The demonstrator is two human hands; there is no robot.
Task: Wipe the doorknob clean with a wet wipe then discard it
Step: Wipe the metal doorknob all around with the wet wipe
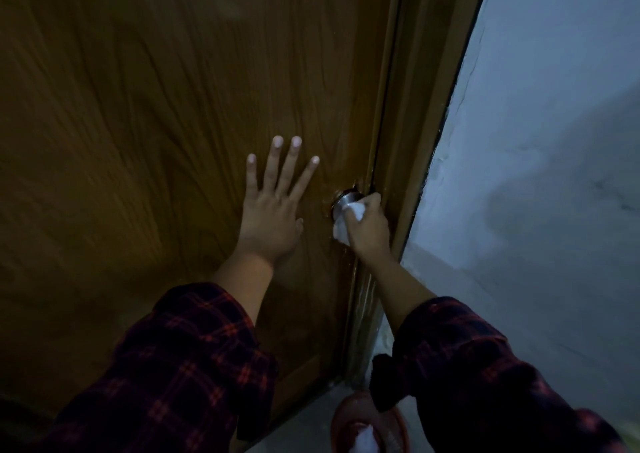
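Mostly hidden doorknob [347,199] under wet wipe [346,222], right hand [367,225] fingers clenching wipe, left hand [272,210] splayed flat on door [156,106]

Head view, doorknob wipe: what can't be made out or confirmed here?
- Doorknob: mostly covered by the right hand and wet wipe; how clean it is can't be told.
- Right hand's grip: fingers curl behind the wipe, contact hidden.
- Orange bin: cut off by the bottom edge and the right sleeve; dim, its white contents unclear.
- Left hand: flat on the door, palm side hidden.
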